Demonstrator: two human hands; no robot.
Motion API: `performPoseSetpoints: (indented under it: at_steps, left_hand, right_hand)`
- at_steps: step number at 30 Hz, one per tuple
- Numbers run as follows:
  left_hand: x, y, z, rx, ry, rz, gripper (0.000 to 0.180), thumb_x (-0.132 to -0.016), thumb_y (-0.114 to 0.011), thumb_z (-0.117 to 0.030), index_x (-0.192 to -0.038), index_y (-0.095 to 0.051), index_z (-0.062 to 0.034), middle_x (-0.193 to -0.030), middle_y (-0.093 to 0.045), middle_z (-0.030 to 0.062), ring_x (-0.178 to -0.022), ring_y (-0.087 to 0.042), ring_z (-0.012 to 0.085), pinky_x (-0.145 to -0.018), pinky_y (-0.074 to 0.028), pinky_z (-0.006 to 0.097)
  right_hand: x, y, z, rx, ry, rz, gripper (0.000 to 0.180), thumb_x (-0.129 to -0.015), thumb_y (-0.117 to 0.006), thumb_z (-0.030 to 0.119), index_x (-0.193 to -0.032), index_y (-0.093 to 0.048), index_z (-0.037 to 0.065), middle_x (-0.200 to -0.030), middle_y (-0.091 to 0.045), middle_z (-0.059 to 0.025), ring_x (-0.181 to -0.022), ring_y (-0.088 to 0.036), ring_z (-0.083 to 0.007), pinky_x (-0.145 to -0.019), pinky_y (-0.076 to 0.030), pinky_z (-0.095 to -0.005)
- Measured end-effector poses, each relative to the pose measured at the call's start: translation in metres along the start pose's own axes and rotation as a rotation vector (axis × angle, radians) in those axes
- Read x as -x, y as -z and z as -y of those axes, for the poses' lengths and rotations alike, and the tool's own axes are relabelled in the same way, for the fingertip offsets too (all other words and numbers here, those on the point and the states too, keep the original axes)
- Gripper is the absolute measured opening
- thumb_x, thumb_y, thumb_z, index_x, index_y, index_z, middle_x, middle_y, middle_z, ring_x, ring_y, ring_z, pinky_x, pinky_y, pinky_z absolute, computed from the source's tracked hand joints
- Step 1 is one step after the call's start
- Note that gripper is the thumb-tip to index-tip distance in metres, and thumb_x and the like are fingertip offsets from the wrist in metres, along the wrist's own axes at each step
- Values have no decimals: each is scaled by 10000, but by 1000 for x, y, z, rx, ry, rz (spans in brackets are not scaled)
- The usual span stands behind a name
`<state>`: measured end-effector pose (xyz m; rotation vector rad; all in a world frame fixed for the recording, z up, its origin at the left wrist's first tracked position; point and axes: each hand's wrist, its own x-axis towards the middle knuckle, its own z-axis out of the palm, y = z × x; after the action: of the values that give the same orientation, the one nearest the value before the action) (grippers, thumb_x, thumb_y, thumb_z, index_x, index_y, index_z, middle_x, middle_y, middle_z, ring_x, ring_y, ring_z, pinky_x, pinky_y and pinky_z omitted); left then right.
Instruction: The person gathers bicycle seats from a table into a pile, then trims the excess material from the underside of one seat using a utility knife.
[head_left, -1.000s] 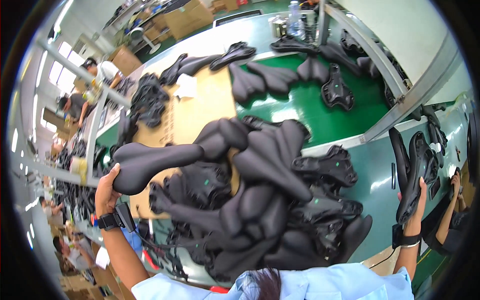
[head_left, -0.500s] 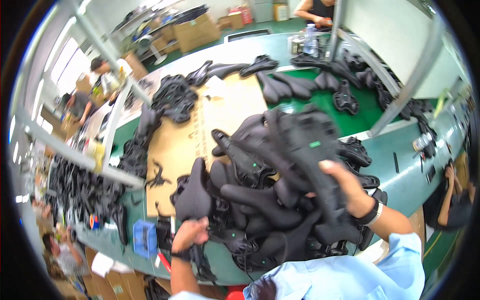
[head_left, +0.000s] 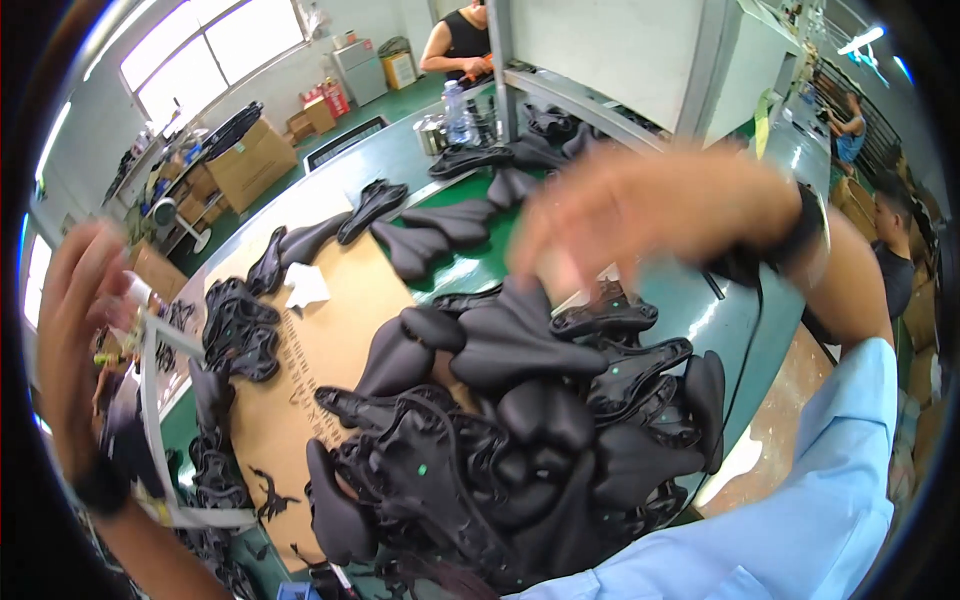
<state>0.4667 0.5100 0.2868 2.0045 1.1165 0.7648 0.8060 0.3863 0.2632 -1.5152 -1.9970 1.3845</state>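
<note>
A heap of black bicycle saddles (head_left: pixel 540 415) covers the near middle of the table. Some show smooth padded tops, others ribbed undersides with small green marks. My right hand (head_left: pixel 640 215), blurred by motion, is raised over the far side of the heap, above a smooth saddle (head_left: pixel 515 345). Its fingers curve downward, and the smear hides whether they touch anything. Off to the left, my left hand (head_left: pixel 85 290) is lifted away from the heap, fingers pointing up and apart, with nothing visible in it.
Brown cardboard (head_left: pixel 335 265) lies under the heap, bearing a crumpled white paper (head_left: pixel 306 287). More saddles line the cardboard's left edge (head_left: pixel 240 330) and the green surface beyond (head_left: pixel 440 225). A grey metal frame (head_left: pixel 505 70) stands at the back. Other people work around the room.
The saddle that my right hand gripped is out of it. Both hands have risen and spread apart, the left moving far left. The view has turned toward the right.
</note>
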Motion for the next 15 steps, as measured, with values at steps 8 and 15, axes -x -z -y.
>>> performPoseSetpoints:
  at_steps: [8,15]
  left_hand:
    - [-234,-198,148,-418,131,188,475,-763,-738,-460,-880,-588,-24,-697,-590,88,-610,-596,178,-485,-464,318]
    - [-265,-251,366,-441,646,46,912,-795,-632,-593,-1260,-429,165,-1257,-501,327,-1167,-507,442,-926,-436,528]
  right_hand:
    - [-148,172,-260,-248,-77,-751,406,-810,-681,387,-1023,-574,58,-890,-603,-100,-799,-603,-203,-590,-523,-320]
    - [-218,173,-538,-13,-521,-1017,954,-635,-789,470,-1395,-400,44,-1391,-429,-237,-1292,-425,-396,-1039,-397,-425]
